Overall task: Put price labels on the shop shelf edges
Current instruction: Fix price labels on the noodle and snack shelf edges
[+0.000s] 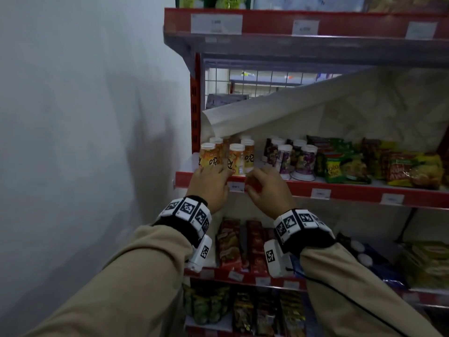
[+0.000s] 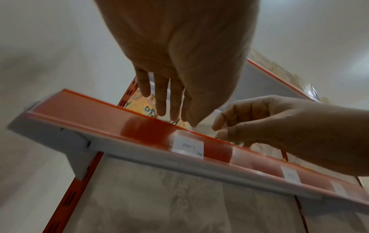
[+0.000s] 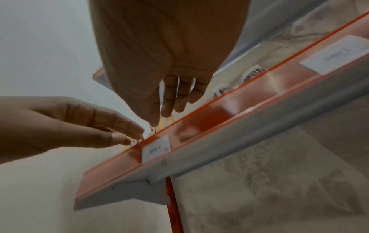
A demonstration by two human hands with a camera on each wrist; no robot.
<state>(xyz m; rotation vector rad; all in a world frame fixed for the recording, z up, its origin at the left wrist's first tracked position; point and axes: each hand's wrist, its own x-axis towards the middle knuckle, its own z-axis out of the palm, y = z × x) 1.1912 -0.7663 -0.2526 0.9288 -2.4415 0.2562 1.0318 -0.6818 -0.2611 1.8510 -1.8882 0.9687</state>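
Observation:
A small white price label (image 1: 236, 186) (image 2: 187, 145) (image 3: 156, 149) sits in the red edge strip (image 1: 352, 190) (image 2: 119, 119) (image 3: 209, 119) of the middle shelf, between my two hands. My left hand (image 1: 220, 173) (image 2: 171, 110) (image 3: 127, 134) lies just left of the label, its straight fingers reaching over the strip's top lip toward the orange bottles (image 1: 237, 161). My right hand (image 1: 252, 183) (image 2: 221, 129) (image 3: 163, 113) is just right of the label at the top lip. Its fingers are loosely curled, with thumb and forefinger close together and nothing visible between them.
Two more white labels (image 1: 320, 193) (image 1: 392, 198) sit further right in the same strip. Purple bottles (image 1: 301, 161) and noodle packets (image 1: 345, 166) stand on this shelf. A labelled shelf (image 1: 267, 23) hangs above, packet shelves (image 1: 243, 276) below, and a bare wall (image 1: 85, 142) is at the left.

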